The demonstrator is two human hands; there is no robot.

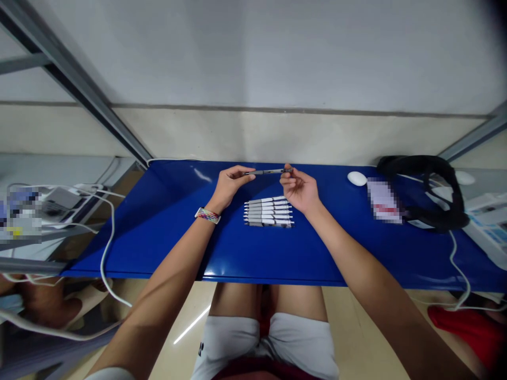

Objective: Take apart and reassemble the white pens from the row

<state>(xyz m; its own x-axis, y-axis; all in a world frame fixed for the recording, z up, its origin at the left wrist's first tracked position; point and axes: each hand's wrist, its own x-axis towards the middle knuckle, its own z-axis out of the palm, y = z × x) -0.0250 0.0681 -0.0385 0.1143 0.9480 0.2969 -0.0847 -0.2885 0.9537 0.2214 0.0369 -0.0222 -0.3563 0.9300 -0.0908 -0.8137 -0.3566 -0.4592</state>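
Observation:
Both of my hands hold one grey pen (267,171) level above the blue table (158,232). My left hand (228,186) pinches the pen's left end; a coloured band is on that wrist. My right hand (299,189) pinches the right end with its fingers curled. Just below the hands, a neat row of several white and grey pens (268,211) lies side by side on the table.
A white oval object (357,178) and a black strap or bag (431,190) lie at the table's right. White cables (106,248) hang off the left edge near a grey shelf with clutter. My knees in white shorts show under the front edge.

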